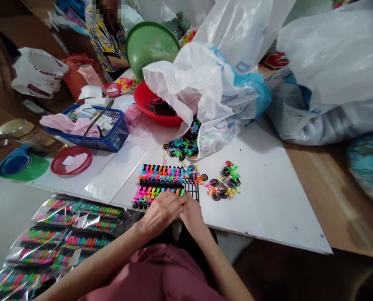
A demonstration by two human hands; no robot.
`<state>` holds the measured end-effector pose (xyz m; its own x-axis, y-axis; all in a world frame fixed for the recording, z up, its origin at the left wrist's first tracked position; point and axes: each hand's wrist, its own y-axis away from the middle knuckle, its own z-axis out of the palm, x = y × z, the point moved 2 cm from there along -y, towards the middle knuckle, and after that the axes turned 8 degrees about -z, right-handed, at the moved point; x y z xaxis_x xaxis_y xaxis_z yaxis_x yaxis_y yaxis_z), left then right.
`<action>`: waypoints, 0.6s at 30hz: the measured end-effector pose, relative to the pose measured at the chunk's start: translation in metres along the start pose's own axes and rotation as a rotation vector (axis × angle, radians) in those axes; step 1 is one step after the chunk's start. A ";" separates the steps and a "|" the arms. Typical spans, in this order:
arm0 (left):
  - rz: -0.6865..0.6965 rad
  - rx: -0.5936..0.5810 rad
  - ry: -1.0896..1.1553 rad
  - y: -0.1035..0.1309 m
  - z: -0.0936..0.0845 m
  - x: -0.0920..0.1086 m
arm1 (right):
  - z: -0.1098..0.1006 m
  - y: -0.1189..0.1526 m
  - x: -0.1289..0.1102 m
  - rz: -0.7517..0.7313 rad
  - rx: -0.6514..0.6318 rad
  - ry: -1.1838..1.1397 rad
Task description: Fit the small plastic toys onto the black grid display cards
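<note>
Both my hands meet at the near right part of a black plastic rack (192,189), fingers bent and pressed together. My left hand (159,212), with a ring on one finger, lies over the front row. My right hand (192,214) touches it at the fingertips. A small green piece (182,192) shows just beyond them; what the fingers grip is hidden. Two rows of small colourful toy bicycles (161,175) stand upright in the rack, whose right end shows bare bars. Loose toy bicycles (224,184) lie to the right on the white board (261,209).
Behind the rack, more toy bicycles (185,144) spill from a white plastic bag (218,104) beside a red bowl (142,104). Left are a blue basket (117,131) and red basket (56,161). Wrapped toy sets (70,234) lie lower left. Another person (103,42) is at the back.
</note>
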<state>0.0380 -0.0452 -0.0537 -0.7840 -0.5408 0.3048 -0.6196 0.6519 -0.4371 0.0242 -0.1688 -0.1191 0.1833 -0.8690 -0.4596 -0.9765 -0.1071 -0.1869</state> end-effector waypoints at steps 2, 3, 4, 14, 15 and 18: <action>0.016 -0.033 -0.030 0.001 0.001 0.000 | -0.003 -0.001 -0.001 -0.020 -0.038 0.031; 0.023 -0.048 -0.033 0.003 0.000 0.000 | -0.005 -0.001 0.001 -0.035 -0.059 0.013; 0.033 -0.063 -0.028 0.005 0.000 0.000 | -0.008 -0.001 0.004 -0.059 -0.090 -0.033; 0.096 0.024 -0.046 0.023 -0.012 0.003 | -0.087 -0.054 0.059 -0.244 -0.130 0.180; 0.100 0.079 -0.062 0.018 -0.015 0.002 | -0.089 -0.056 0.058 -0.290 -0.152 0.250; 0.138 0.221 -0.125 -0.011 -0.018 -0.010 | -0.089 -0.063 0.060 -0.393 -0.171 0.446</action>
<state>0.0520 -0.0371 -0.0374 -0.8411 -0.5253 0.1288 -0.4734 0.5997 -0.6451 0.0872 -0.2573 -0.0582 0.5039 -0.8632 0.0300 -0.8567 -0.5039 -0.1099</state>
